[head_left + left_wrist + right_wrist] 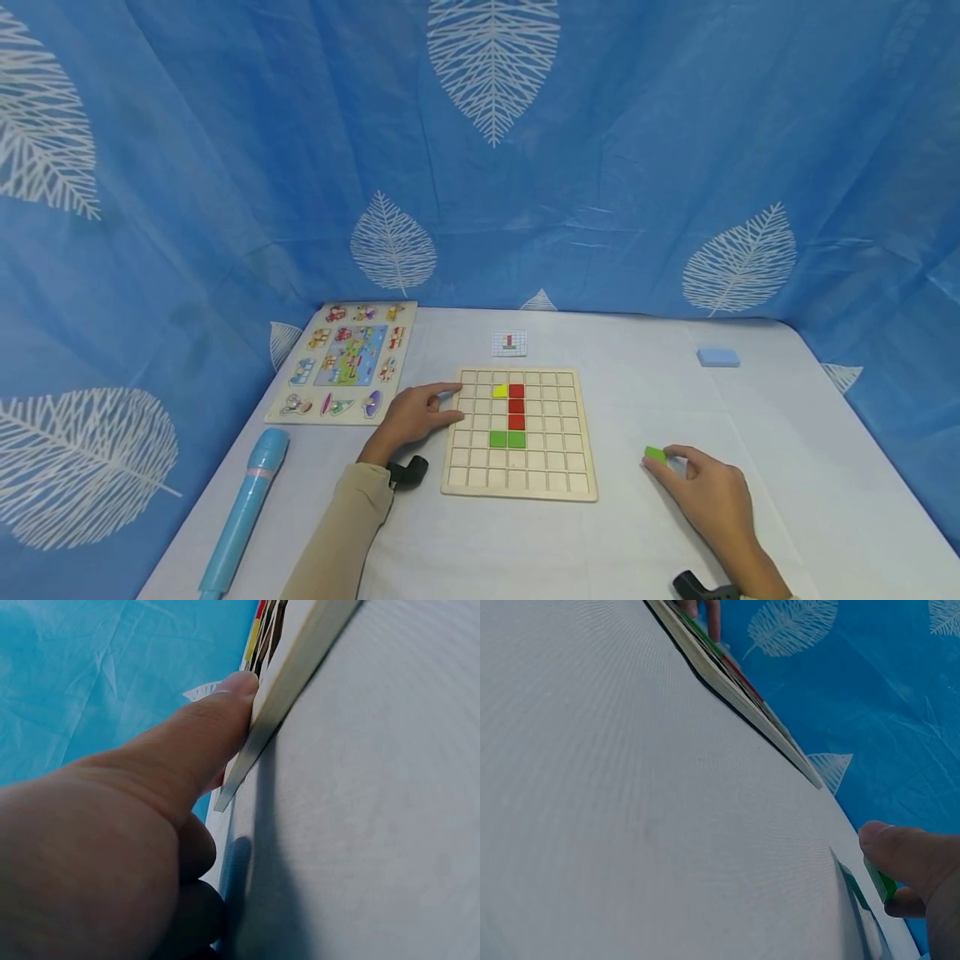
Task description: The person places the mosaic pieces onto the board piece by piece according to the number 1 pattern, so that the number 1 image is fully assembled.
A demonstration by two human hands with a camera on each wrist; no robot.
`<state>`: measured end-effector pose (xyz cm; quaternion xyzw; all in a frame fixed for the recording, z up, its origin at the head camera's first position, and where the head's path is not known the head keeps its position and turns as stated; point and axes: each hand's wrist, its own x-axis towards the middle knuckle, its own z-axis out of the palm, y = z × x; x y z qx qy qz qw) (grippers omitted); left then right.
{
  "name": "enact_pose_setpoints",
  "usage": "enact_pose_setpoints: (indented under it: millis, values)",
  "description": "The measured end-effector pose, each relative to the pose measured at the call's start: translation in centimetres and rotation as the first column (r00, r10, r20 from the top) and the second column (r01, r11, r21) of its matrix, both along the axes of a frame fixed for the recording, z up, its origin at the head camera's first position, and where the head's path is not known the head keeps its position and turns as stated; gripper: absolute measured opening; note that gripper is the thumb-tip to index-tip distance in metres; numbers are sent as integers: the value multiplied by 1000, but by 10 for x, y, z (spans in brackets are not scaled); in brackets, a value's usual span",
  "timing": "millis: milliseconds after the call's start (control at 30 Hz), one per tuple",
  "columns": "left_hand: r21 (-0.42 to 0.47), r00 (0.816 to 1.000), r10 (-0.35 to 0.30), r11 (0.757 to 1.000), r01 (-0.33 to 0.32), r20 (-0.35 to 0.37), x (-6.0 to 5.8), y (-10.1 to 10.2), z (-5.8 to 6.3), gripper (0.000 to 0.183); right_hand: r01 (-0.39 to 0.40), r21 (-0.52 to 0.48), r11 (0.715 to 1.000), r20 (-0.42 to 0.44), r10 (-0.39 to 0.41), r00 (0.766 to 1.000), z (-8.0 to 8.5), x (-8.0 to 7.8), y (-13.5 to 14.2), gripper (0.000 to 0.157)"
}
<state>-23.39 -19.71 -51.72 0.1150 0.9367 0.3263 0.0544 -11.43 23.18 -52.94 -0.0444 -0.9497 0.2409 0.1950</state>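
A wooden grid board lies mid-table. It bears a column of red square pieces, a yellow piece with a cut corner beside the top one, and two green square pieces below. My left hand rests at the board's left edge, thumb and forefinger spread apart; in the left wrist view the thumb touches the board's rim. Right of the board, my right hand pinches a green block between thumb and forefinger. The right wrist view shows that block partly hidden by the thumb.
A small pattern card lies behind the board. A picture puzzle board stands at the back left, with a light-blue stick-like object in front of it. At the back right is a pale blue block. Blue leaf-patterned cloth surrounds the table.
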Motion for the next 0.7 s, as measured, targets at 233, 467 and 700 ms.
enact_pose_setpoints:
  millis: [233,467,700]
  values:
    - [-5,1000,-4,1000,4,-2,0,0,0,57,-64,0,998,-40,64,997,0,1,-2,35]
    - [15,1000,-15,1000,15,-7,1,1,-1,56,-95,34,995,-90,97,991,2,0,-6,35]
    - [9,1000,-18,1000,18,-12,0,-1,-1,57,-183,103,978,-162,198,967,10,-8,-24,38]
